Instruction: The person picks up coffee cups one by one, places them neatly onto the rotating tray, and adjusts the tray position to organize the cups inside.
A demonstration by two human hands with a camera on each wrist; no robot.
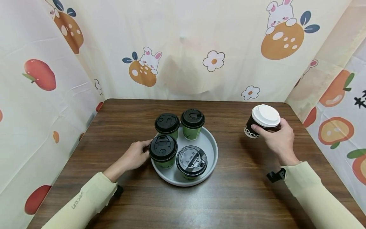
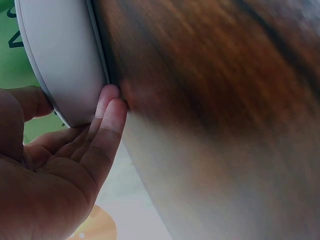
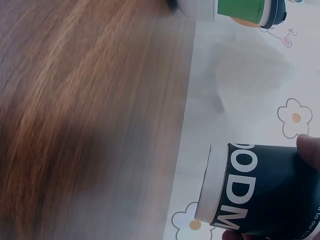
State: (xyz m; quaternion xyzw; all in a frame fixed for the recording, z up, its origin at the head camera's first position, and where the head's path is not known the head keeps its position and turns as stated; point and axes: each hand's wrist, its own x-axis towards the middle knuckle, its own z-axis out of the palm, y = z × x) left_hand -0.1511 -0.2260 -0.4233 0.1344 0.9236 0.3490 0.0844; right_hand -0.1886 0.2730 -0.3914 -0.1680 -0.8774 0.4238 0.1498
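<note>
My left hand [image 1: 135, 156] grips the left rim of a round grey-white tray [image 1: 211, 149]. In the left wrist view the thumb lies inside the tray's raised edge [image 2: 65, 55], the fingers against its outer side. Several green paper cups with black lids stand upright on the tray, among them a front left cup [image 1: 163, 149] beside that hand and a front right cup [image 1: 191, 161]. My right hand [image 1: 278, 140] holds a black paper cup [image 3: 267, 190] with white lettering and a white lid [image 1: 266, 115]. This cup is tilted slightly and held above the table at the right.
The brown wooden table [image 1: 228, 197] has a patterned curtain [image 1: 183, 73] hanging behind it and along both sides. Wood surface lies between the tray and the black cup. Dark straps with small devices [image 1: 276, 175] sit at the wrists.
</note>
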